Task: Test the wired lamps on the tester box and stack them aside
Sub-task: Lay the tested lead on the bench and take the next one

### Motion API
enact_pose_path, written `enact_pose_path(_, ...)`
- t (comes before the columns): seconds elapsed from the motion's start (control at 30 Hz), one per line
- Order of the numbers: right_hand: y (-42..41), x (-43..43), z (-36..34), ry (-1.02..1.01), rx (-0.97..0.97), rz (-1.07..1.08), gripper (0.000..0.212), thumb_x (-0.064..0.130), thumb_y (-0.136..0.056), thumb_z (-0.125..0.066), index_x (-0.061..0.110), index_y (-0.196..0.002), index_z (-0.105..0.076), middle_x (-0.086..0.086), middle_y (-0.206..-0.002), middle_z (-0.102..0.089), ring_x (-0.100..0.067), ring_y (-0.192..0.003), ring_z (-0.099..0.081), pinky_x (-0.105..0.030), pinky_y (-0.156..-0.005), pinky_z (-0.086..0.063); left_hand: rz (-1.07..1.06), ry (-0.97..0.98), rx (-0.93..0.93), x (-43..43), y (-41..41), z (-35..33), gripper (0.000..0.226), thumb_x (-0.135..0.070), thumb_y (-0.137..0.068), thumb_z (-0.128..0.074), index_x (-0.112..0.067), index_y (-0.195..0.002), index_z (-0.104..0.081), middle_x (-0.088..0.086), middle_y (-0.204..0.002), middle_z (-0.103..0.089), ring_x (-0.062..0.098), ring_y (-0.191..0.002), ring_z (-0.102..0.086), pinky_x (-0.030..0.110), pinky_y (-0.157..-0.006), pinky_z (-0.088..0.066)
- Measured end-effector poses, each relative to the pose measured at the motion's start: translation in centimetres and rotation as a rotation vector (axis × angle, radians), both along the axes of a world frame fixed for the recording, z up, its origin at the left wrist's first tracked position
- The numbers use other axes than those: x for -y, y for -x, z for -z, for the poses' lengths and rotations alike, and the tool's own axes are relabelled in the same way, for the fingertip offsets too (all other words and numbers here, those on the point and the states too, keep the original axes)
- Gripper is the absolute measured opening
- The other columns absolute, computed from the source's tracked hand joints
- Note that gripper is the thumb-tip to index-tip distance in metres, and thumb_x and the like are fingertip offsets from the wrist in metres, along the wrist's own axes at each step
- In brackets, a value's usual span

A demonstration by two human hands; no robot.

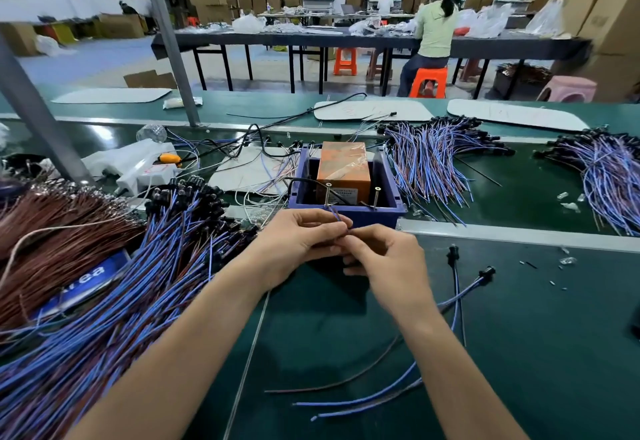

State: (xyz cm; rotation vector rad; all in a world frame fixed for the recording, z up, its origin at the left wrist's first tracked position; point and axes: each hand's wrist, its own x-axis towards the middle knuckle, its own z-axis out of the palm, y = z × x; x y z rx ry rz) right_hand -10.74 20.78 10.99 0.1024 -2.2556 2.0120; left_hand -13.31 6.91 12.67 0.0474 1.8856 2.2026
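The blue tester box (391,197) stands just beyond my hands, with an orange block inside and two upright screws (328,194) at its near wall. My left hand (298,242) and my right hand (384,259) meet in front of the box, and both pinch the thin blue and brown wire ends (335,214) of one lamp. The lamp's head is hidden behind my fingers. Two wired lamps (457,287) with black heads lie crossed on the green mat to the right. A big heap of wired lamps (138,284) fills the left side.
More lamp bundles (436,159) lie behind the box and at the far right (609,176). A white power strip (145,169) sits back left beside a grey post (169,41). A metal rail (519,232) crosses the bench. A seated person (433,34) works at a far table.
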Motion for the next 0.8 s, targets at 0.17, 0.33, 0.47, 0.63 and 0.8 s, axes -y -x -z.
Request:
enact_pose_path(0.17, 1.2, 0.2, 1.6, 0.184, 0.075, 0.09, 0.017, 0.004, -0.091, -0.061, 0.01, -0.077, -0.068, -0.012, -0.068, -0.069, -0.018, -0.057, -0.067, -0.026, -0.049, -0.054, -0.091, -0.013, 0.069, -0.9, 0.6, 0.9, 0.011, -0.01, -0.089, -0.062, -0.014, -0.082, -0.071, -0.003, -0.07, -0.071, 0.004, -0.06, -0.06, 0.015, -0.056, -0.053)
enact_pose_path(0.33, 2.6, -0.1, 2.7, 0.378, 0.194, 0.251, 0.019, 0.003, -0.093, -0.057, 0.009, -0.076, -0.062, -0.011, -0.066, -0.064, -0.014, -0.05, -0.066, -0.024, -0.042, -0.05, -0.192, 0.013, 0.083, -1.0, 1.5, 1.4, 0.012, -0.014, -0.093, -0.059, -0.013, -0.085, -0.069, -0.005, -0.068, -0.071, 0.0, -0.049, -0.057, 0.014, -0.053, -0.052)
enact_pose_path(0.47, 3.0, 0.1, 3.6, 0.387, 0.246, 0.292, 0.018, 0.003, -0.094, -0.056, 0.008, -0.077, -0.061, -0.011, -0.066, -0.063, -0.016, -0.048, -0.065, -0.025, -0.041, -0.05, -0.232, 0.054, 0.088, -1.1, 1.9, 1.9, 0.013, -0.014, -0.093, -0.058, -0.012, -0.087, -0.07, -0.003, -0.067, -0.067, 0.0, -0.044, -0.051, 0.013, -0.049, -0.049)
enact_pose_path(0.63, 3.0, 0.2, 3.8, 0.416, 0.253, 0.282, 0.017, 0.003, -0.094, -0.054, 0.006, -0.079, -0.061, -0.012, -0.067, -0.062, -0.015, -0.049, -0.066, -0.025, -0.041, -0.05, -0.248, 0.072, 0.091, -0.9, 2.2, 2.3, 0.012, -0.014, -0.092, -0.06, -0.012, -0.088, -0.071, -0.003, -0.065, -0.067, 0.0, -0.043, -0.05, 0.013, -0.048, -0.047)
enact_pose_path(0.8, 2.9, 0.1, 3.8, 0.454, 0.244, 0.279, 0.015, 0.004, -0.096, -0.052, 0.005, -0.083, -0.06, -0.012, -0.069, -0.061, -0.017, -0.052, -0.068, -0.025, -0.041, -0.05, -0.25, 0.075, 0.097, -0.7, 2.3, 2.5, 0.012, -0.014, -0.092, -0.061, -0.013, -0.087, -0.072, -0.004, -0.064, -0.067, 0.0, -0.042, -0.048, 0.014, -0.047, -0.047)
